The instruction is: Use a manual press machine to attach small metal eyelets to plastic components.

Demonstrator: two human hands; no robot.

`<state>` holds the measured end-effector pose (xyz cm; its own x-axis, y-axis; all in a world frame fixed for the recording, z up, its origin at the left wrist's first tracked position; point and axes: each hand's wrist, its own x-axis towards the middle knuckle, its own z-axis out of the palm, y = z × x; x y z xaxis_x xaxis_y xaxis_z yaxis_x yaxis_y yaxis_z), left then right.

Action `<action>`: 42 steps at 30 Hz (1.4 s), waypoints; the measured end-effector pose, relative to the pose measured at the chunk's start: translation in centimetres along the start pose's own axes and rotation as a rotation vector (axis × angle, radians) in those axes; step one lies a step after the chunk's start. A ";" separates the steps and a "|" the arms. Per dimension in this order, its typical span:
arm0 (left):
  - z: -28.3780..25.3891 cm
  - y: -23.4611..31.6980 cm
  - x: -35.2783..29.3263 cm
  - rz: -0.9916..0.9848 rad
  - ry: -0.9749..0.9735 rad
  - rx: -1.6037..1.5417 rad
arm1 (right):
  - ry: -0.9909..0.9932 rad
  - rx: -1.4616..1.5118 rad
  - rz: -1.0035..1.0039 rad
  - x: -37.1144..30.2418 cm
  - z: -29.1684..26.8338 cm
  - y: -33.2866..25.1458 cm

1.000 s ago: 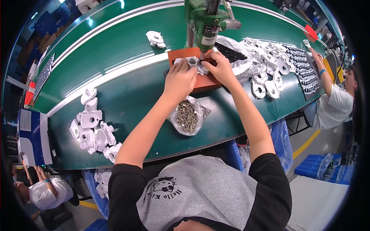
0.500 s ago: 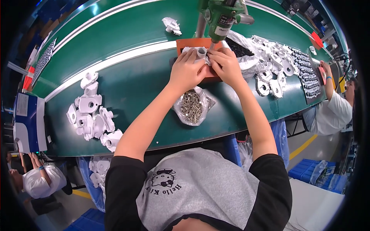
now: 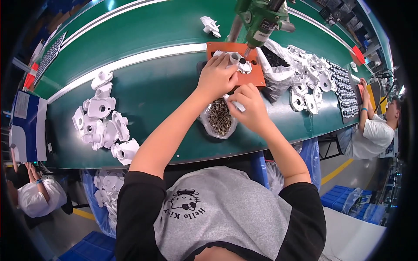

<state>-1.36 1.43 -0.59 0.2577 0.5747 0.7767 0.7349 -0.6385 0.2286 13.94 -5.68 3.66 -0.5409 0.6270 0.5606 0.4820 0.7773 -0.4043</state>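
Note:
My left hand (image 3: 217, 77) grips a white plastic part (image 3: 235, 58) with a round tube, pressing it into an orange fixture (image 3: 257, 78). Its fingers lie over the part's left side and hide some of it. The tip of a green press machine (image 3: 261, 26) hangs just above the fixture. Nearer to me, my right hand (image 3: 249, 106) is at the upper right edge of a clear bag of metal screws (image 3: 221, 119). Its thumb and fingers are closed together, and whatever they pinch is too small or hidden to make out.
White plastic parts lie in a pile (image 3: 101, 124) on the left and another heap (image 3: 305, 71) on the right. One lone part (image 3: 210, 27) sits at the back. A black tray of small pieces (image 3: 346, 95) stands far right, near a co-worker (image 3: 374, 135).
My right hand has left the fixture and come down toward me to the bag of screws. My left hand stays on the white part. The view has shifted slightly.

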 end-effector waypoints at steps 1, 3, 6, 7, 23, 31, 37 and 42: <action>0.0 0.0 -0.1 -0.012 -0.013 0.006 | -0.003 -0.001 -0.002 -0.1 0.0 -0.4; 0.2 -0.1 0.0 -0.017 -0.011 0.001 | -0.122 0.039 -0.036 -0.2 0.1 -0.7; 0.3 -0.1 0.0 -0.019 -0.002 -0.008 | -0.224 0.017 -0.040 -1.0 0.6 -0.5; 0.4 -0.1 0.0 -0.018 0.006 -0.012 | -0.252 -0.004 -0.042 -1.0 0.7 -0.4; 0.4 -0.1 -0.1 -0.028 0.014 -0.022 | -0.325 -0.091 -0.111 -0.7 1.3 -0.7; 0.5 -0.2 -0.1 -0.014 0.026 -0.026 | -0.309 -0.080 -0.153 -0.7 1.4 -1.2; 0.5 0.0 -0.1 -0.018 0.030 -0.035 | -0.297 -0.036 -0.075 -0.7 1.6 -1.1; 0.5 -0.2 0.0 -0.016 0.026 -0.040 | -0.276 0.205 0.207 0.5 -0.5 -0.7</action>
<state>-1.18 1.76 -0.96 0.2291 0.5717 0.7878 0.7133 -0.6493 0.2638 13.71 -5.93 4.59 -0.6249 0.7401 0.2485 0.4680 0.6099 -0.6396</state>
